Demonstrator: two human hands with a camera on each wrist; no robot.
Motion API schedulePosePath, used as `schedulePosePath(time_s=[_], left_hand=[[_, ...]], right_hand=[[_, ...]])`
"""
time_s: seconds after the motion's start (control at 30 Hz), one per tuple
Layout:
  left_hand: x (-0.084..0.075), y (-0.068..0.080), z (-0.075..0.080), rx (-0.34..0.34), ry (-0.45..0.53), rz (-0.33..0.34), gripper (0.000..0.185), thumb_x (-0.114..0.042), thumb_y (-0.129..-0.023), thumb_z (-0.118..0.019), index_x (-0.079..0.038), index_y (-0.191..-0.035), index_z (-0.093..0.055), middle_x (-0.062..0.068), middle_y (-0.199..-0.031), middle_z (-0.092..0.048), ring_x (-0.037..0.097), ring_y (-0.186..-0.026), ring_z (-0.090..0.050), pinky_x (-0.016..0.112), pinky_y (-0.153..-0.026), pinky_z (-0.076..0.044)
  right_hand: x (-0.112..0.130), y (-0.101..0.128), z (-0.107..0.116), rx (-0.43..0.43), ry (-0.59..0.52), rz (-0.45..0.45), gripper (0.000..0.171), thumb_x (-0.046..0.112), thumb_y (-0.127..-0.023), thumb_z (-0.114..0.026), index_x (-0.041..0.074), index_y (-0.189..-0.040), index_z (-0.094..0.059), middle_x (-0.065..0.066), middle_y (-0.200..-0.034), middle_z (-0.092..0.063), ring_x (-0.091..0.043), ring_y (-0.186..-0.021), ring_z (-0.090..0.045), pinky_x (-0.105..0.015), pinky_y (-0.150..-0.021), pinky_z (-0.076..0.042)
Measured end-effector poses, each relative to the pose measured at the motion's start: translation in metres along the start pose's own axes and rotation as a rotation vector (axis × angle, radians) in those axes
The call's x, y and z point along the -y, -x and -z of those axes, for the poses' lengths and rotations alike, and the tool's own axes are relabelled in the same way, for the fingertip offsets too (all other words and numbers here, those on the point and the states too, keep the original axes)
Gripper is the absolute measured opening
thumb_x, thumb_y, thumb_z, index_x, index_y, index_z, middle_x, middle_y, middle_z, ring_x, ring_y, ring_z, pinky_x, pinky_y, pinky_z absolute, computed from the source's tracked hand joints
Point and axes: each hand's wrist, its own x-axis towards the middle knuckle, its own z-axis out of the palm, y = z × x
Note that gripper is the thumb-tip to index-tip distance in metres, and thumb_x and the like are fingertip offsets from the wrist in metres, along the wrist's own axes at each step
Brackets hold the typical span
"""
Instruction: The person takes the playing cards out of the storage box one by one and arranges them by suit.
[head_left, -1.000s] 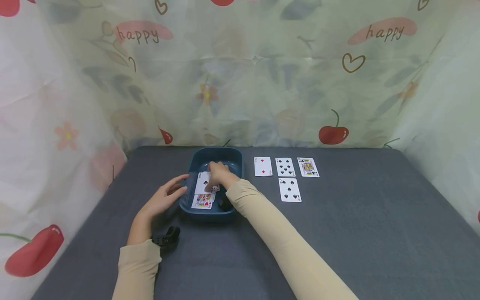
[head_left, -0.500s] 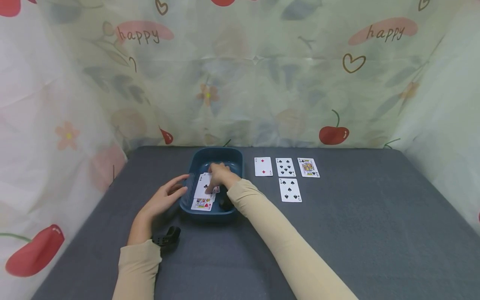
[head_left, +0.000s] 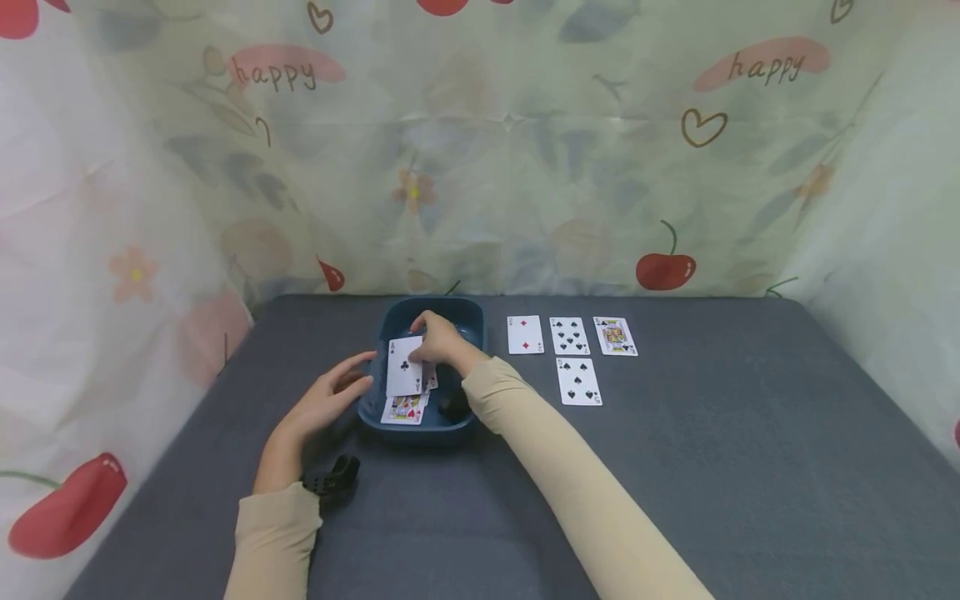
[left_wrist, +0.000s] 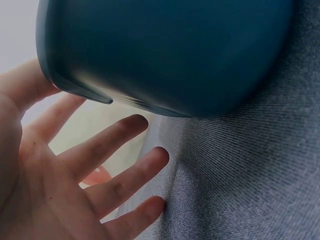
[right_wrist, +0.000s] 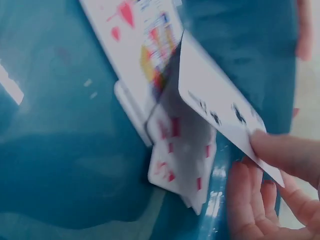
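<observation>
The right hand [head_left: 441,340] pinches the ace of clubs [head_left: 405,367] by its upper edge above the blue tub [head_left: 471,315], left of centre. The left hand [head_left: 330,398], fingers spread, rests against the tub's side. The card looks light, slick, bendable; edges suit gripping.

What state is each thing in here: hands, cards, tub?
Ace of clubs card: lifted, face up, pinched by right hand.
Left hand: open, against the tub's side.
Dark blue plastic tub: upright, holding face-up cards.
Four cards on grey cloth: flat, face up.
</observation>
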Motion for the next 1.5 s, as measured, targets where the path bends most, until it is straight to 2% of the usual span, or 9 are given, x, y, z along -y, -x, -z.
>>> schedulePosePath(time_s=[0.1, 0.27, 0.4, 0.5, 0.67, 0.8, 1.03, 1.37, 1.5], left_hand=[[0.0, 0.0, 0.0, 0.0, 0.0, 0.006, 0.055, -0.039, -0.097, -0.045, -0.024, -0.147, -0.027, 0.017, -0.154, -0.025, 0.042, -0.138, -0.029, 0.062, -0.107, -0.027], [-0.001, 0.0, 0.001, 0.0, 0.001, 0.009, 0.056, -0.041, -0.097, -0.045, -0.023, -0.147, -0.027, 0.017, -0.154, -0.024, 0.042, -0.138, -0.028, 0.061, -0.108, -0.027], [-0.001, 0.001, 0.001, -0.004, 0.002, 0.003, 0.055, -0.038, -0.097, -0.045, -0.023, -0.147, -0.028, 0.017, -0.154, -0.024, 0.041, -0.138, -0.029, 0.06, -0.108, -0.027], [-0.001, 0.0, 0.0, -0.008, 0.002, 0.002, 0.054, -0.036, -0.098, -0.045, -0.022, -0.147, -0.028, 0.017, -0.153, -0.025, 0.041, -0.138, -0.03, 0.06, -0.108, -0.027], [-0.003, 0.0, -0.001, -0.014, -0.009, 0.018, 0.054, -0.038, -0.097, -0.045, -0.023, -0.147, -0.028, 0.018, -0.153, -0.025, 0.041, -0.138, -0.03, 0.06, -0.108, -0.027], [-0.004, 0.001, -0.001, -0.017, -0.012, 0.032, 0.055, -0.039, -0.097, -0.046, -0.024, -0.147, -0.028, 0.018, -0.152, -0.026, 0.04, -0.138, -0.03, 0.06, -0.109, -0.027], [-0.003, 0.001, -0.001, -0.017, -0.012, 0.019, 0.057, -0.041, -0.096, -0.046, -0.023, -0.147, -0.028, 0.02, -0.152, -0.026, 0.04, -0.138, -0.029, 0.06, -0.108, -0.027], [-0.004, 0.001, -0.002, -0.014, -0.004, 0.024, 0.056, -0.04, -0.097, -0.046, -0.024, -0.147, -0.028, 0.019, -0.153, -0.025, 0.04, -0.138, -0.029, 0.06, -0.109, -0.027], [-0.005, 0.001, -0.001, -0.013, -0.023, 0.028, 0.056, -0.04, -0.097, -0.045, -0.023, -0.147, -0.027, 0.019, -0.153, -0.025, 0.041, -0.138, -0.029, 0.06, -0.108, -0.027]], right_hand=[[0.001, 0.002, 0.006, -0.003, -0.088, 0.015, 0.04, 0.004, -0.079, -0.07, 0.003, -0.116, -0.053, -0.013, -0.093, -0.06, -0.014, -0.07, -0.055, -0.021, -0.061, -0.051], [0.004, 0.007, 0.02, -0.017, -0.198, 0.048, 0.037, 0.003, -0.085, -0.063, 0.006, -0.121, -0.052, -0.005, -0.08, -0.054, -0.013, -0.067, -0.055, -0.025, -0.064, -0.054], [0.002, 0.012, 0.034, -0.022, -0.289, 0.067, 0.029, 0.004, -0.087, -0.061, 0.005, -0.116, -0.056, -0.011, -0.084, -0.059, -0.016, -0.072, -0.058, -0.036, -0.076, -0.056], [-0.003, 0.015, 0.044, -0.023, -0.322, 0.078, 0.02, 0.006, -0.089, -0.06, 0.002, -0.108, -0.061, -0.018, -0.094, -0.065, -0.015, -0.075, -0.059, -0.037, -0.077, -0.056], [-0.014, 0.022, 0.06, -0.041, -0.31, 0.103, 0.018, 0.009, -0.089, -0.059, 0.0, -0.103, -0.066, -0.02, -0.1, -0.068, -0.011, -0.073, -0.057, -0.024, -0.068, -0.052], [-0.024, 0.028, 0.073, -0.057, -0.304, 0.091, 0.021, 0.012, -0.09, -0.058, 0.001, -0.106, -0.065, -0.018, -0.104, -0.066, -0.014, -0.077, -0.057, -0.023, -0.068, -0.05], [-0.048, 0.038, 0.097, -0.086, -0.277, 0.025, 0.024, 0.015, -0.09, -0.059, 0.004, -0.111, -0.064, -0.015, -0.118, -0.061, -0.022, -0.099, -0.057, -0.029, -0.079, -0.052], [-0.091, 0.065, 0.133, -0.126, -0.25, 0.002, 0.029, 0.015, -0.091, -0.056, 0.002, -0.117, -0.06, -0.018, -0.115, -0.061, -0.015, -0.084, -0.055, -0.027, -0.077, -0.05], [-0.109, 0.079, 0.146, -0.141, -0.242, -0.054, 0.031, 0.016, -0.093, -0.054, 0.003, -0.12, -0.057, -0.019, -0.12, -0.057, -0.021, -0.096, -0.055, -0.037, -0.086, -0.05]])
